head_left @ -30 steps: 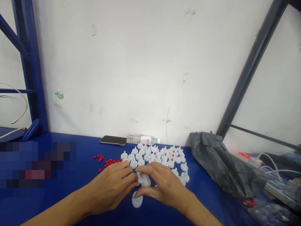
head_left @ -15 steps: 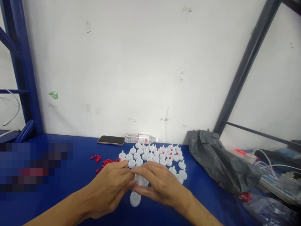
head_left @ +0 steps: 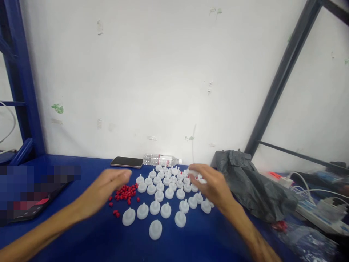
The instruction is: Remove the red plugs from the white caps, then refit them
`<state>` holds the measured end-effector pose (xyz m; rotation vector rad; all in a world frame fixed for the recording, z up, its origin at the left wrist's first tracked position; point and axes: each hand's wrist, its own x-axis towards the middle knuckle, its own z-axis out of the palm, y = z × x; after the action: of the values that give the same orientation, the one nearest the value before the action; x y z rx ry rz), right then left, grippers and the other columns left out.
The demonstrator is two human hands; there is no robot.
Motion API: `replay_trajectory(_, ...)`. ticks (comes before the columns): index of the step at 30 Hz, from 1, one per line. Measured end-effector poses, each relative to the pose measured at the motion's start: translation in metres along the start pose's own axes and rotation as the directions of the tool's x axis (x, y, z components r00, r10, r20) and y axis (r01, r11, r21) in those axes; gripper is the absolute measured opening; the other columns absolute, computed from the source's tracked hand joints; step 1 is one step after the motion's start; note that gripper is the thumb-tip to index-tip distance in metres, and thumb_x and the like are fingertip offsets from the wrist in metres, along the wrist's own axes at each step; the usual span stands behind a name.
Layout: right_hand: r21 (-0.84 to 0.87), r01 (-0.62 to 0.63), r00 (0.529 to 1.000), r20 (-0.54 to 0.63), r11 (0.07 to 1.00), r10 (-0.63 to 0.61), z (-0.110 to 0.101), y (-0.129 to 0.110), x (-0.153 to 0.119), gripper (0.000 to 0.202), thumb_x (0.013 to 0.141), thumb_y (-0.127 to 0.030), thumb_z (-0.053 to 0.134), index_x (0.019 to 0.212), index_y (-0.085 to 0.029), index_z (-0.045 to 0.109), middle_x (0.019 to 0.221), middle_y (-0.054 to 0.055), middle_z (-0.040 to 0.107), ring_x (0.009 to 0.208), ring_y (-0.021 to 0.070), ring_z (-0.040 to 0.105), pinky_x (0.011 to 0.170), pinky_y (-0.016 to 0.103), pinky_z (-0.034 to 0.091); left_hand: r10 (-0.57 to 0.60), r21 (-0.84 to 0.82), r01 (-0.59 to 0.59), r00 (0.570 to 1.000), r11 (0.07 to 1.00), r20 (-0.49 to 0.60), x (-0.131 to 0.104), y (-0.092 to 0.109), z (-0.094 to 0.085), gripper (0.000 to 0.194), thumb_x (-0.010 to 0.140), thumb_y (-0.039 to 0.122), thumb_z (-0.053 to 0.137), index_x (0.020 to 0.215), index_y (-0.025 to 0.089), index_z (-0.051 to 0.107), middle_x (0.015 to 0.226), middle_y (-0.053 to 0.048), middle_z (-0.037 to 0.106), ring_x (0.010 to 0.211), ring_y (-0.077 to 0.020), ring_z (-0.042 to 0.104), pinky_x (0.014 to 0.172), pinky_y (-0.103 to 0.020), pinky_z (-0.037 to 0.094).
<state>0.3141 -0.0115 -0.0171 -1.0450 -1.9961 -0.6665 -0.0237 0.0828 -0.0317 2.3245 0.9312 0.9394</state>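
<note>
Many lids (head_left: 169,193), twelve o'clock, spouts (head_left: 165,205) up, probably for access | red caps (head_left: 125,193), eleven | left hand (head_left: 105,186), right hand (head_left: 212,182): fingers' grip unclear

Spouted caps (head_left: 159,196) — smooth, matt plastic; bag (head_left: 251,189) — plastic (wrinkled).

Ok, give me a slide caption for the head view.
Left hand near small red pieces, right hand near white spouted caps, blue table beneath.

Wall (head_left: 152,72) bright, light soft and diffuse. Right hand (head_left: 214,183) motion-blurred. Power strip (head_left: 317,217), 4 o'clock: soft, edge-stretched. Pixelated patch (head_left: 24,183), 8 o'clock.
</note>
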Motion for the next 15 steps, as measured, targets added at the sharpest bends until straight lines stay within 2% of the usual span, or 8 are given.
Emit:
replay_trajectory(1,-0.067,-0.161,0.987,0.002,0.985,0.162,-0.006,0.017,-0.003,0.013,0.099,-0.024,0.059,0.108,-0.022,0.068,0.1,0.005,0.077,0.089,0.0195,0.075,0.083,0.031,0.06,-0.002,0.082,0.008,0.998,0.997,-0.067,0.004,-0.009,-0.008,0.05,0.104,0.055,0.03,0.068,0.022,0.036,0.062,0.003,0.042,0.059,-0.0145,0.037,0.057,-0.028,0.031)
replay_trajectory(2,-0.124,-0.297,0.954,0.015,0.947,0.301,-0.011,0.032,-0.006,0.011,0.098,-0.028,0.061,0.102,-0.022,0.069,0.09,0.003,0.076,0.081,0.0199,0.074,0.077,0.031,0.058,0.028,0.206,-0.003,0.993,0.978,-0.117,0.008,-0.016,-0.014,0.048,0.104,0.054,0.031,0.068,0.022,0.039,0.063,0.003,0.044,0.06,-0.0155,0.04,0.06,-0.029,0.032)
replay_trajectory(4,-0.206,-0.427,0.883,0.117,0.881,0.455,-0.018,0.056,-0.011,0.012,0.096,-0.033,0.062,0.096,-0.023,0.07,0.083,0.001,0.073,0.076,0.0204,0.071,0.074,0.032,0.054,0.042,0.39,0.001,0.994,0.921,-0.102,0.012,-0.025,-0.019,0.043,0.104,0.05,0.034,0.077,0.021,0.051,0.073,0.0,0.054,0.07,-0.0189,0.051,0.068,-0.032,0.037)
replay_trajectory(6,-0.243,-0.453,0.845,0.191,0.858,0.5,-0.02,0.068,-0.014,0.015,0.095,-0.036,0.062,0.093,-0.023,0.07,0.092,0.003,0.073,0.086,0.022,0.07,0.08,0.033,0.052,0.035,0.459,-0.03,0.999,0.888,-0.003,0.012,-0.027,-0.014,0.037,0.105,0.044,0.035,0.089,0.022,0.06,0.088,-0.003,0.062,0.086,-0.0226,0.058,0.077,-0.035,0.042)
replay_trajectory(9,-0.31,-0.448,0.786,0.31,0.838,0.535,-0.019,0.07,-0.015,0.019,0.094,-0.039,0.062,0.092,-0.022,0.071,0.101,0.007,0.072,0.1,0.0255,0.066,0.086,0.035,0.048,0.021,0.436,-0.079,0.99,0.897,0.136,0.009,-0.026,-0.002,0.034,0.106,0.039,0.035,0.098,0.022,0.064,0.104,-0.005,0.064,0.103,-0.0241,0.059,0.087,-0.038,0.045)
replay_trajectory(12,-0.347,-0.452,0.704,0.427,0.821,0.568,-0.02,0.065,-0.015,0.015,0.09,-0.034,0.066,0.088,-0.022,0.074,0.086,0.006,0.073,0.083,0.023,0.067,0.074,0.031,0.045,0.01,0.417,-0.083,0.985,0.905,0.174,0.007,-0.028,0.004,0.032,0.106,0.036,0.036,0.106,0.024,0.066,0.112,-0.005,0.064,0.106,-0.0238,0.06,0.089,-0.038,0.047)
replay_trajectory(15,-0.319,-0.462,0.666,0.492,0.828,0.561,-0.02,0.061,-0.016,0.011,0.087,-0.03,0.069,0.084,-0.022,0.076,0.075,0.003,0.074,0.069,0.0195,0.066,0.065,0.029,0.042,0.014,0.424,-0.083,0.986,0.902,0.164,0.007,-0.034,0.004,0.029,0.104,0.034,0.041,0.114,0.027,0.067,0.116,-0.005,0.065,0.111,-0.0249,0.061,0.091,-0.039,0.048)
